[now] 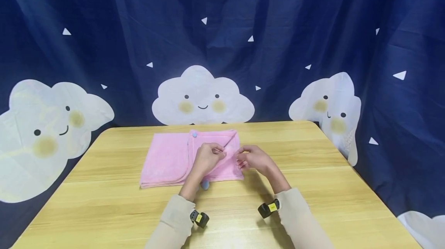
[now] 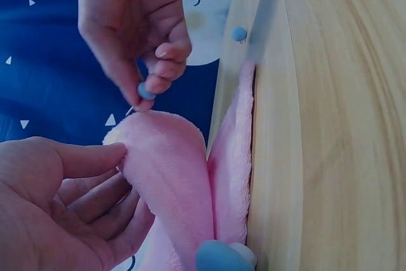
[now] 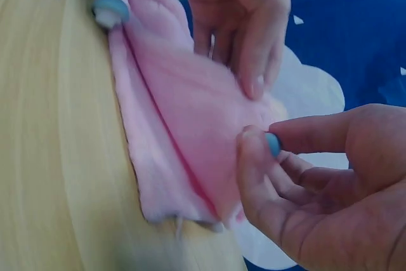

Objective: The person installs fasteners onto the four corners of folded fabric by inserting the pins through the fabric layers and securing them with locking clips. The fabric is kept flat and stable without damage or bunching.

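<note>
Wooden table [image 1: 313, 202], pink towel [image 1: 167, 160] — left hand [image 1: 206, 158] pinching its fold, right hand [image 1: 253, 158] pinching blue button [image 3: 273, 145], half-hidden.

Pink fleece cloth [image 1: 167, 160] lies folded flat mid-surface, long edge left-right. Right part is a raised flap [image 2: 168, 176], its edge lifted off the layers below. Small blue buttons: one at far edge [image 1: 194, 134], one at near edge [image 1: 206, 185], one by flap edge [image 3: 273, 145].

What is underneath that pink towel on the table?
The pink towel lies on the wooden table. A blue button peeks out at its near edge. The left hand lifts one flap; whatever else lies beneath is covered.
</note>
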A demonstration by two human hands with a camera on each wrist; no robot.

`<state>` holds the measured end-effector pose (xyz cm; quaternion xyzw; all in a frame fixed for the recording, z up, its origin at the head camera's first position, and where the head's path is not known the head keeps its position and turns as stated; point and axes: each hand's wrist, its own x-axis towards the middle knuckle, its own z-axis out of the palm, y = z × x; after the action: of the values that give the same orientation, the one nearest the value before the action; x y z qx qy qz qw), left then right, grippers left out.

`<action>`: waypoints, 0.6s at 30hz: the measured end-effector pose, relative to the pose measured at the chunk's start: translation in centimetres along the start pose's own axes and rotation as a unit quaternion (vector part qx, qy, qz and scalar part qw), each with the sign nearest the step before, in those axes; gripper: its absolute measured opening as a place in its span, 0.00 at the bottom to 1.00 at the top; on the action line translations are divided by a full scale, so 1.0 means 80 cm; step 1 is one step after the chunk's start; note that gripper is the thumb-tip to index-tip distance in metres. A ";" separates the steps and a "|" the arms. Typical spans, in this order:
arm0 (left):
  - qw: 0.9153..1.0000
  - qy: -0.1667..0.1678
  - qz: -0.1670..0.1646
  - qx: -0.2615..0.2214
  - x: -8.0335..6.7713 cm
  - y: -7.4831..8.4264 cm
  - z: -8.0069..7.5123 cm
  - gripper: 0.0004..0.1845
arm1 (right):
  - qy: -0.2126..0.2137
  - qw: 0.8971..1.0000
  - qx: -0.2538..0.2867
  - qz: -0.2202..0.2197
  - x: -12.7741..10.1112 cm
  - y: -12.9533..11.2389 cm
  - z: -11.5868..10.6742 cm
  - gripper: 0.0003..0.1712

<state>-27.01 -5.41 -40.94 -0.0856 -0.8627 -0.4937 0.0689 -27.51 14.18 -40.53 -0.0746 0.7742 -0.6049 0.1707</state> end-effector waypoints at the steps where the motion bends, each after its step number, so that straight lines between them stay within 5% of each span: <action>1: 1.000 0.000 0.002 0.000 0.000 0.000 0.000 0.03 | -0.004 1.000 0.005 0.000 0.002 0.001 0.002 0.14; 18: 1.000 -0.009 -0.010 -0.007 0.000 0.003 0.000 0.05 | -0.012 1.000 0.006 0.006 0.004 0.001 0.018 0.12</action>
<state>-26.95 -5.30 -40.77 -0.0822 -0.8604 -0.4999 0.0551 -27.30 12.80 -41.00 -0.0766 0.7687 -0.6076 0.1843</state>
